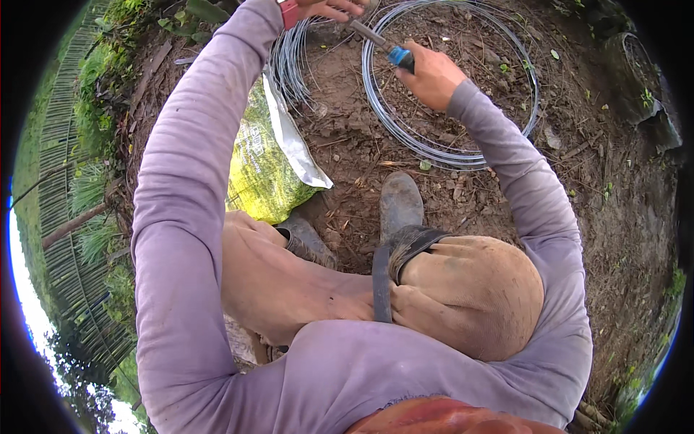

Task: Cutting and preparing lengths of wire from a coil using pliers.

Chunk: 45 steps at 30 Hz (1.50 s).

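My right hand (432, 74) is closed round a hand tool (399, 56) with a blue and black handle. Its grey metal shaft points up and left; the exact kind of tool is not clear. At the top edge, my left hand (330, 9), with a red band (288, 12) at the wrist, has its visible fingers stretched toward the shaft's far end. The frame cuts off part of this hand. Below the right hand, a large coil of grey wire (426, 150) lies on the ground. A second wire bundle (290, 69) lies beneath my left forearm.
A yellow and white sack (264, 170) stands by my left leg, partly behind my sleeve. My dark boots (402, 199) rest on brown soil. A slatted fence (65, 195) and green plants run along the left. A dark curved object (640, 79) lies at the far right.
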Motion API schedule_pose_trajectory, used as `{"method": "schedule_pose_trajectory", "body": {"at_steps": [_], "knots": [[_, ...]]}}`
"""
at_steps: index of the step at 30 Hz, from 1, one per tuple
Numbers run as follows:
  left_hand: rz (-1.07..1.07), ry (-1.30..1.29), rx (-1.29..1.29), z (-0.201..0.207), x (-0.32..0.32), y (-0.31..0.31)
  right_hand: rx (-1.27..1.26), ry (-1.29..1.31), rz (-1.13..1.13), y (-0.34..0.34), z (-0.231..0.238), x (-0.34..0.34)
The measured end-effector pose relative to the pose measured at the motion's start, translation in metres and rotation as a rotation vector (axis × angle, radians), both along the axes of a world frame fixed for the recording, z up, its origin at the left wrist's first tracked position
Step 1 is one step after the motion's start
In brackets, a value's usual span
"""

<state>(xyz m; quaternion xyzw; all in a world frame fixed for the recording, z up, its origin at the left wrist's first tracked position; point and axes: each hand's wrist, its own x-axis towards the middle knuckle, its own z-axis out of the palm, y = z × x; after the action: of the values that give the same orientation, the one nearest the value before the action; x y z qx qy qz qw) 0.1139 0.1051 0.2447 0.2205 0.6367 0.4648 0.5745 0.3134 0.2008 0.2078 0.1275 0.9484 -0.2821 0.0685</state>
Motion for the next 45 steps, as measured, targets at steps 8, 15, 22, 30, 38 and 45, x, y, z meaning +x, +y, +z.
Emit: {"method": "schedule_pose_trajectory", "body": {"at_steps": [8,15,22,30,38,45], "knots": [[-0.305,-0.078,0.303,-0.038,0.023,0.066,-0.044,-0.094,0.083,-0.027,0.014,-0.007],[-0.298,1.659,-0.096,-0.033,0.025,-0.024,-0.515,-0.317,0.335,-0.029,-0.006,0.01],[-0.35,2.169,0.174,0.022,0.06,-0.091,-0.516,-0.44,0.286,-0.032,-0.027,0.014],[-0.267,2.135,0.214,0.04,0.076,-0.111,-0.489,-0.481,0.229,-0.027,-0.015,0.009],[-0.085,1.588,-0.177,0.034,0.045,-0.113,-0.496,-0.349,0.153,-0.034,-0.015,0.003],[0.221,0.269,-0.329,0.026,0.016,-0.163,-1.263,-0.304,-0.2,-0.03,0.012,-0.001]]}}
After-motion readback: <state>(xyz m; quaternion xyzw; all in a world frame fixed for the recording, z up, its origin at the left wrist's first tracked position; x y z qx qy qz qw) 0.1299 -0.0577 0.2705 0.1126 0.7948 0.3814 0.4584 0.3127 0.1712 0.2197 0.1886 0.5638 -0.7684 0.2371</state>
